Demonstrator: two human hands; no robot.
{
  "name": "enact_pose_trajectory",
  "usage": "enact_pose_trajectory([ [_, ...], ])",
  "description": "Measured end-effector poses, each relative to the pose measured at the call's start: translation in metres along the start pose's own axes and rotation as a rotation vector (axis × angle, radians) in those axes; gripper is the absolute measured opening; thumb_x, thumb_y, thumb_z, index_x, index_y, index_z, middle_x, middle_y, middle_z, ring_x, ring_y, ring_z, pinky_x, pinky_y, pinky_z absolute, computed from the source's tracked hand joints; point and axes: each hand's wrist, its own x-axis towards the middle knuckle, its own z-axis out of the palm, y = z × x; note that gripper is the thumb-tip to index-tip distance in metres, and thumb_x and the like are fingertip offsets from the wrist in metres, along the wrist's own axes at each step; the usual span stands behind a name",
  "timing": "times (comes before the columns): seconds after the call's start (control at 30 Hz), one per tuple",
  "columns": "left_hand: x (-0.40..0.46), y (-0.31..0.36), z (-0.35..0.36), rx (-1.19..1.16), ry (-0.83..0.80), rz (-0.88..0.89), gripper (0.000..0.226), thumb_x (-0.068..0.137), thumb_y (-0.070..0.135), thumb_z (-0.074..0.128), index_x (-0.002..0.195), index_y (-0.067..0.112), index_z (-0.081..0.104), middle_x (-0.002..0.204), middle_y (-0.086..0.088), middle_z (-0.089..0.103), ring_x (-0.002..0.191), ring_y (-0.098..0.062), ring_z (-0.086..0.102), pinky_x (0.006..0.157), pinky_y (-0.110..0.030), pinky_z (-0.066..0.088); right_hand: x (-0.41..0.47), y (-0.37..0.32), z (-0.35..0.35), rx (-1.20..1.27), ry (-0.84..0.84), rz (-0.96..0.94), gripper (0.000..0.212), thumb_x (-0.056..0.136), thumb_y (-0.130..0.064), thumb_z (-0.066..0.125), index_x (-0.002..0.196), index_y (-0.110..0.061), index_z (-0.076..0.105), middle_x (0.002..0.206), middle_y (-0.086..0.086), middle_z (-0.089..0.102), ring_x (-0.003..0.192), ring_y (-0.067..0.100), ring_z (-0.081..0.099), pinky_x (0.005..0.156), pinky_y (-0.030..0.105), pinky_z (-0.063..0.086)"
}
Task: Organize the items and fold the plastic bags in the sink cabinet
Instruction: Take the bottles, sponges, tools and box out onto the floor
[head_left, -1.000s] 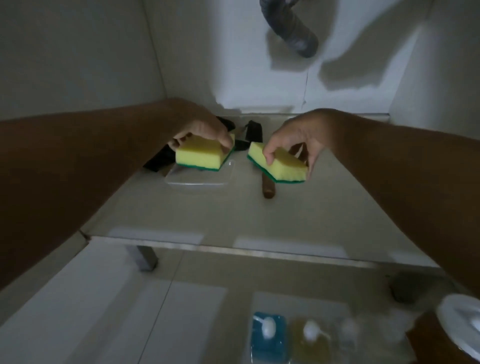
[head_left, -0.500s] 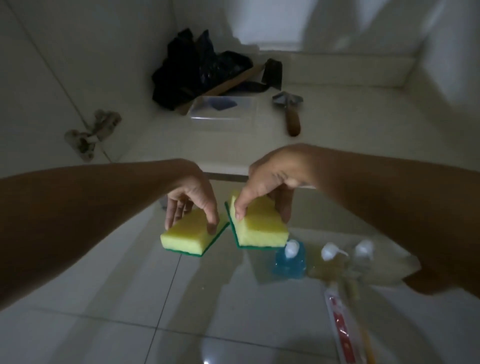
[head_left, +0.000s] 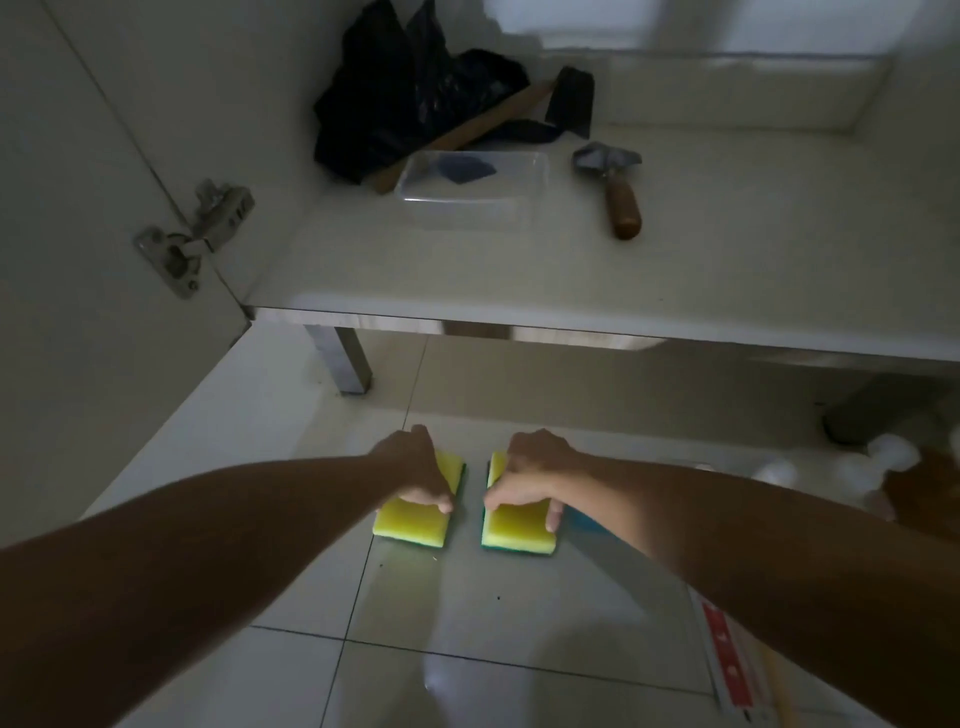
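Two yellow rectangular sponges with green scouring undersides lay side by side on the pale tiled floor (head_left: 519, 623), apart by a narrow gap, in front of the open sink cabinet. The left hand (head_left: 415, 473) had its fingers curled over the left sponge (head_left: 413, 525), gripping it; the right hand (head_left: 530, 480) pinched the right sponge (head_left: 517, 532) between thumb and fingers. On the white cabinet shelf (head_left: 727, 286) behind them sat four things — one crumpled black plastic bag (head_left: 405, 98) at the back left, one long wooden strip (head_left: 467, 132) leaning across it, one clear rectangular plastic container (head_left: 470, 200) just in front, and one metal scraper with a brown wooden handle (head_left: 618, 192) to the right, apart from the container. One metal door hinge (head_left: 192, 239) showed at the left wall.
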Motion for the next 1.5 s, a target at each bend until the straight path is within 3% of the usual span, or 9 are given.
enact_pose_trajectory([
  [0.37,0.008,0.003,0.013,-0.08,0.015,0.077,0.097,0.067,0.058,0.078,0.139,0.01,0.035,0.129,-0.013,0.049,0.104,-0.029,0.06,0.08,-0.034,0.057,0.003,0.008,0.003,-0.142,0.027,-0.036,0.06,0.089,-0.033,0.07,0.129,0.004,0.046,0.11,0.022,0.066,0.068,0.029,0.074,0.069,0.034,0.06],
  [0.5,0.003,0.011,-0.024,0.205,0.009,0.163,0.109,0.065,0.063,0.076,0.149,0.015,0.025,0.147,-0.009,0.04,0.129,-0.029,0.046,0.099,-0.037,0.045,-0.018,-0.005,-0.018,-0.206,0.026,-0.101,0.062,0.088,-0.029,0.072,0.133,0.005,0.046,0.115,0.022,0.064,0.063,0.028,0.073,0.061,0.033,0.06],
  [0.57,-0.009,0.02,-0.063,0.285,-0.088,0.193,0.099,0.071,0.059,0.074,0.147,0.013,0.032,0.146,-0.007,0.043,0.125,-0.029,0.05,0.091,-0.035,0.051,-0.04,-0.013,-0.042,-0.233,0.036,-0.181,0.057,0.088,-0.033,0.071,0.128,0.002,0.05,0.098,0.018,0.07,0.06,0.026,0.073,0.052,0.028,0.057],
  [0.7,-0.048,0.029,-0.155,-0.037,-0.342,0.297,0.049,0.078,0.04,0.075,0.12,0.017,0.065,0.111,-0.01,0.067,0.092,-0.026,0.068,0.077,-0.042,0.058,-0.081,-0.016,-0.114,-0.2,0.094,-0.278,0.043,0.088,-0.028,0.071,0.116,0.003,0.061,0.074,0.017,0.073,0.06,0.026,0.072,0.039,0.02,0.048],
  [0.93,-0.046,0.039,-0.261,-0.338,0.276,0.47,0.025,0.084,0.025,0.072,0.104,0.01,0.071,0.093,-0.012,0.071,0.082,-0.025,0.068,0.066,-0.031,0.058,-0.074,-0.002,-0.22,-0.031,0.436,-0.317,0.04,0.086,-0.019,0.074,0.119,-0.006,0.057,0.078,0.018,0.071,0.065,0.029,0.073,0.059,0.036,0.061],
  [1.1,0.0,0.066,-0.295,-0.135,0.641,0.492,0.02,0.088,0.017,0.066,0.092,0.0,0.074,0.094,-0.013,0.071,0.093,-0.029,0.066,0.082,-0.041,0.055,-0.023,0.007,-0.268,0.039,0.62,-0.235,0.03,0.086,-0.02,0.074,0.109,-0.002,0.065,0.081,0.018,0.071,0.072,0.029,0.073,0.067,0.043,0.062],
  [1.3,0.055,0.098,-0.317,-0.002,0.713,0.414,0.039,0.092,0.018,0.057,0.056,0.008,0.046,0.064,-0.007,0.046,0.074,-0.027,0.051,0.066,-0.031,0.038,0.037,0.022,-0.288,0.082,0.827,-0.107,0.026,0.084,-0.023,0.068,0.103,-0.007,0.063,0.09,0.013,0.065,0.07,0.028,0.069,0.062,0.037,0.062],
  [1.4,0.086,0.105,-0.321,0.023,0.717,0.385,0.032,0.096,0.015,0.052,0.066,0.002,0.056,0.071,-0.011,0.052,0.078,-0.027,0.053,0.064,-0.028,0.04,0.058,0.031,-0.29,0.11,0.915,-0.045,0.019,0.081,-0.024,0.07,0.087,-0.011,0.056,0.081,0.007,0.059,0.079,0.028,0.064,0.068,0.035,0.055],
  [1.5,0.116,0.11,-0.321,0.015,0.702,0.341,0.027,0.097,0.013,0.049,0.105,-0.006,0.066,0.107,-0.019,0.064,0.102,-0.033,0.059,0.087,-0.035,0.049,0.075,0.039,-0.295,0.132,0.942,-0.014,0.02,0.08,-0.023,0.071,0.082,-0.012,0.054,0.074,0.005,0.054,0.077,0.027,0.062,0.065,0.033,0.05],
])
